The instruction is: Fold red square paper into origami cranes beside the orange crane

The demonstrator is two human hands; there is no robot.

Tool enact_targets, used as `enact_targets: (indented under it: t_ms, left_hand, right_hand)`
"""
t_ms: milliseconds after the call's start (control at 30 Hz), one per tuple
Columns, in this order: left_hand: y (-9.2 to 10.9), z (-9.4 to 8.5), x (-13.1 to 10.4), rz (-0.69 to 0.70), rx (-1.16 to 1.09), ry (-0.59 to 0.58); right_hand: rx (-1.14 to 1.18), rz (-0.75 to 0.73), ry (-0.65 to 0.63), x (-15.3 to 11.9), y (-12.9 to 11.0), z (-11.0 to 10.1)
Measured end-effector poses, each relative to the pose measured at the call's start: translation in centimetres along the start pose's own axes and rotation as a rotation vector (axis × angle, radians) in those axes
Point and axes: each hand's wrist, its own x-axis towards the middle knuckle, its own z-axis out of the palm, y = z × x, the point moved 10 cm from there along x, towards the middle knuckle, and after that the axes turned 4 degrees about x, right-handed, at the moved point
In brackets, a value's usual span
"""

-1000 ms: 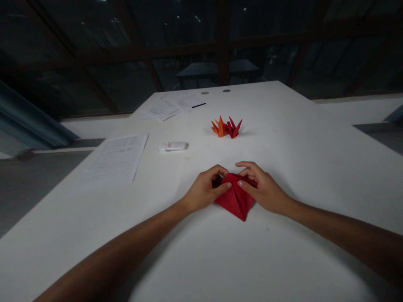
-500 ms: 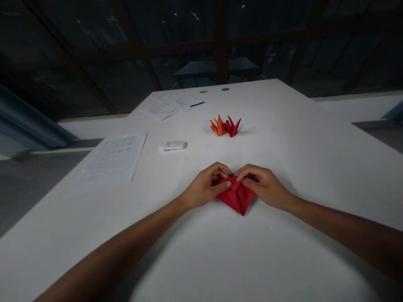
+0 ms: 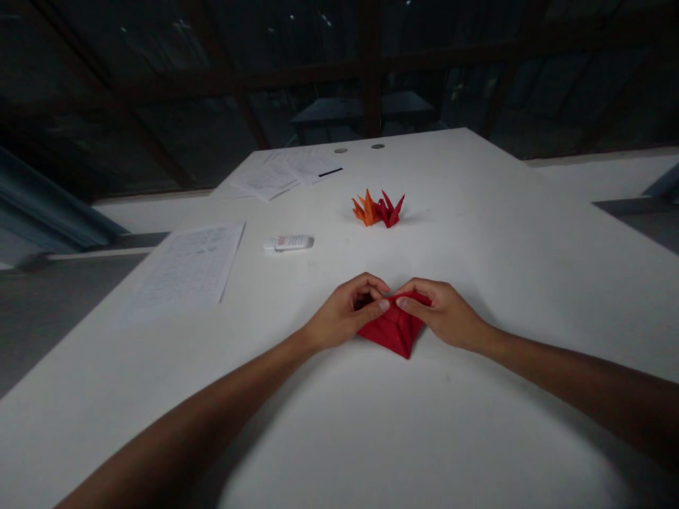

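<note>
Head camera, left to right: past a blue curtain [image 3: 53,212] and a written-on sheet [image 3: 183,265] flat on the white table [image 3: 530,283], then loose papers [image 3: 270,173] farther back and a white printed tube [image 3: 289,243] on its side. Reaching in from the lower left, forearm slanting up and inward: the left hand [image 3: 342,314], palm turned toward the middle, wrist nearly straight. Index finger arched high, other fingers curled and partly out of sight; thumb laid straight along the front, its tip close to the index, with the upper left of the red folded paper [image 3: 391,332] gripped between. Beyond, side by side: an orange paper crane [image 3: 366,209] and a red paper crane [image 3: 391,211]. Centered between the hands, at or just above the tabletop: the red folded paper, one point aimed toward the wearer, top edge under the fingertips. Entering from the right, forearm sloping gently: the right hand [image 3: 456,314], thumb pressed to the upper right front, fingers bent over the back edge, closed on the paper, tips near those opposite. Cannot tell the exact placing of the hidden fingers.
</note>
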Motion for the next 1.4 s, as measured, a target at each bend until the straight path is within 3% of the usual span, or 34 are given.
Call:
enact_targets:
  t_ms: [133, 367, 900, 1233, 1400]
  left_hand:
    - [-0.4, 0.4, 0.0, -0.047, 0.082, -0.039]
    - [-0.7, -0.3, 0.1, -0.064, 0.088, 0.058]
    - [-0.4, -0.1, -0.2, -0.035, 0.224, 0.031]
    - [-0.8, 0.2, -0.2, -0.056, 0.111, -0.021]
    - [-0.7, -0.2, 0.0, -0.056, 0.147, 0.01]
  right_hand:
    - [0.073, 0.043, 0.001, 0.0, 0.4, -0.1]
    - [0.111, 0.055, 0.015, 0.2, 0.5, -0.2]
    - [0.111, 0.055, -0.023, 0.3, 0.4, 0.2]
    - [0.086, -0.001, -0.034, 0.3, 0.1, 0.2]
    - [0.143, 0.017, 0.068, 0.6, 0.7, -0.8]
